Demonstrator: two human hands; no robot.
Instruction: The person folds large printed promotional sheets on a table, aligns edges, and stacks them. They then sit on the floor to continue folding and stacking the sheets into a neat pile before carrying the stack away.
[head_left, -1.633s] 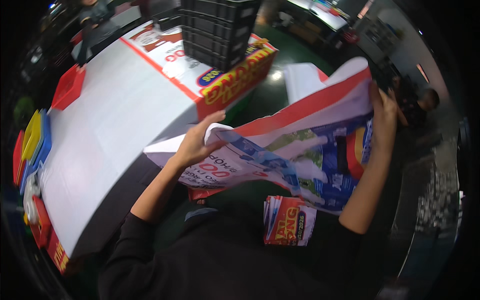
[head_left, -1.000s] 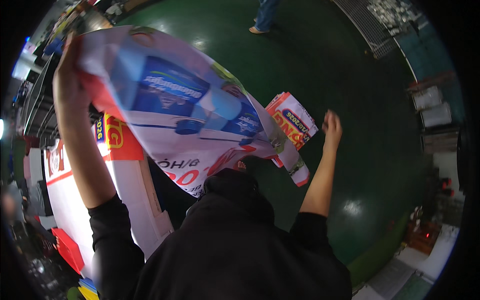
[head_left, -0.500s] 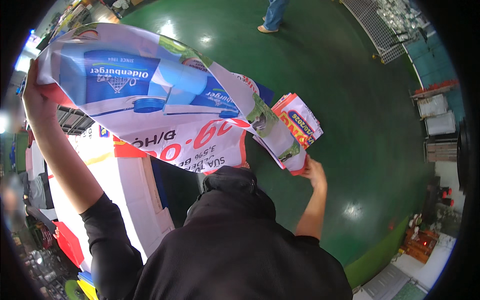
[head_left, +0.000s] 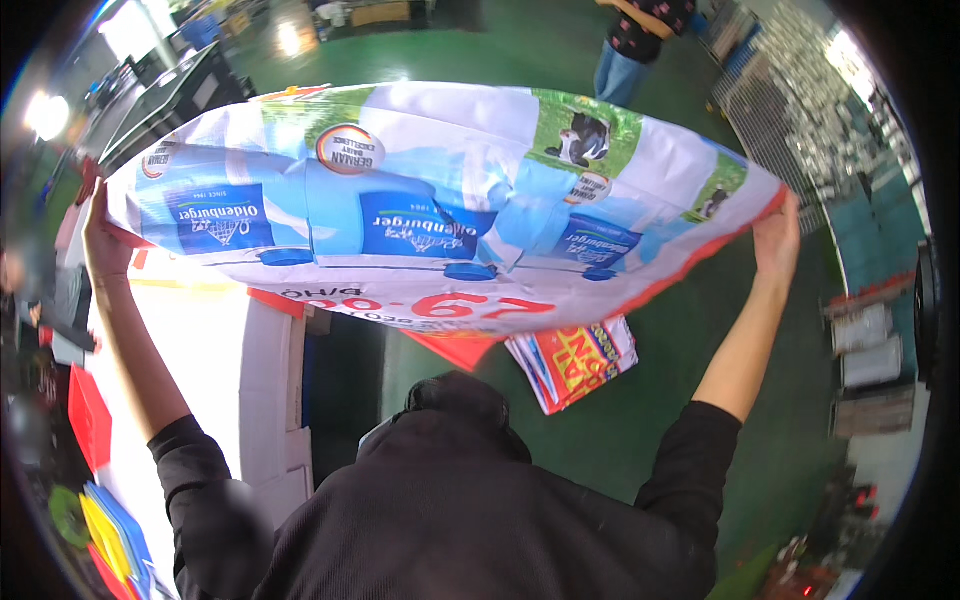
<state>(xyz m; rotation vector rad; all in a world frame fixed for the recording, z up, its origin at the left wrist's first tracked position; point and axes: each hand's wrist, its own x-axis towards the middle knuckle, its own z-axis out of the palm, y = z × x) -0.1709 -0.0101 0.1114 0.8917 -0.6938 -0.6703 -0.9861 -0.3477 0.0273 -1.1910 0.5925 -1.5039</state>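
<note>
Left hand (head_left: 108, 240) and right hand (head_left: 777, 240) grasp opposite ends of the sheet (head_left: 450, 125), which is spread between them beyond the torso (head_left: 480, 510); step judged as opening out, next move calling for even tension.

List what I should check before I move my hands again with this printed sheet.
1. Left hand gripping the sheet's left end: ok.
2. Right hand gripping the right end: ok.
3. Printed advertising sheet held flat: not ok, it bows between your hands.
4. Stack of folded printed sheets not touching the held sheet: cannot tell, the sheet covers its upper edge in this view.
5. Person in jeans out of the way: looks ok, they stand beyond the sheet's far edge.
6. White table checked to its far end: cannot tell, the sheet hides part of it.
</note>
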